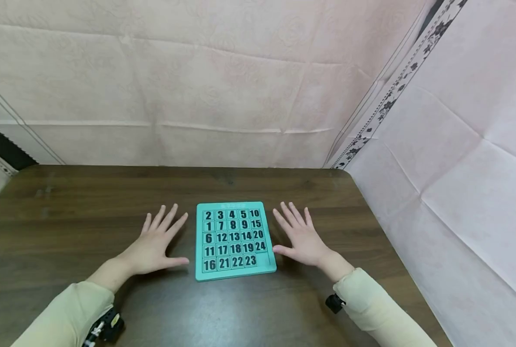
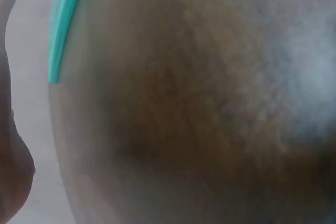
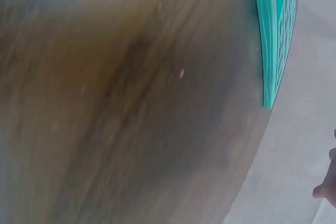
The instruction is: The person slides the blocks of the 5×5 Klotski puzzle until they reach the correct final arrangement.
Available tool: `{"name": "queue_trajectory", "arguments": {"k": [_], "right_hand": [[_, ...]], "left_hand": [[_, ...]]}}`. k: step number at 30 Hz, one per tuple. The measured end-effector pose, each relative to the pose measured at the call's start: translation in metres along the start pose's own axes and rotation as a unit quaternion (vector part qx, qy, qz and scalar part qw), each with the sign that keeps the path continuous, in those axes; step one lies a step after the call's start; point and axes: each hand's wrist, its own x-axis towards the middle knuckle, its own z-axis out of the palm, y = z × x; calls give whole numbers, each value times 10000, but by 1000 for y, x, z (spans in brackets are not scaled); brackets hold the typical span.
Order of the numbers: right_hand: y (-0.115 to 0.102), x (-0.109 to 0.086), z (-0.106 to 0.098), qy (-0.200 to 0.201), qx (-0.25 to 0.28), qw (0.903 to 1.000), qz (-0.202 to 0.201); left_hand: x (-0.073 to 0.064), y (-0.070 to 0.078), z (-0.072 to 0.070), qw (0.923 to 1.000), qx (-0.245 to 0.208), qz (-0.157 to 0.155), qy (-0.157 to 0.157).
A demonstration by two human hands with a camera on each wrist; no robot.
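A teal number slide puzzle (image 1: 236, 277) lies face up on the wooden table, its numbered tiles in rows and a bare slot at the lower right. To its left, the left hand (image 1: 154, 248) is spread with straight fingers, apart from the puzzle. On the other side the right hand (image 1: 303, 241) is spread too, its thumb tip close to the puzzle's right edge. Neither hand holds anything. The left wrist view catches the puzzle's edge (image 2: 64, 27) and part of the left hand (image 2: 11, 145). In the right wrist view the puzzle's side (image 3: 269, 40) shows, with fingers (image 3: 328, 182) at the right border.
The brown wooden table (image 1: 67, 207) runs back to a pale cloth curtain (image 1: 197, 96). Another white cloth (image 1: 457, 168) with a floral border hangs along the right side. Small black devices (image 1: 335, 303) are strapped at both wrists.
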Motion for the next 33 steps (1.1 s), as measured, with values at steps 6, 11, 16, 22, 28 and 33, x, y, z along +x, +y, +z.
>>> {"name": "queue_trajectory", "arguments": {"k": [6,11,16,22,28,33], "right_hand": [[-19,4,5,-265,82,9984,-485],[-35,7,13,-562,43,9933,-1011],[-51,12,20,-725,-90,9853,-1544],[-71,17,27,-995,-448,9747,-1951],[-87,22,35,-1316,-735,9638,-2198],[-93,25,43,-1544,-939,9545,-2374]], "left_hand": [[5,0,15,9999,-22,92,-83],[6,1,26,9998,-20,148,-140],[6,2,31,9997,-19,184,-156],[4,4,34,9996,-20,164,-239],[4,5,37,9994,-24,173,-311],[6,5,36,9993,-16,219,-304]]}}
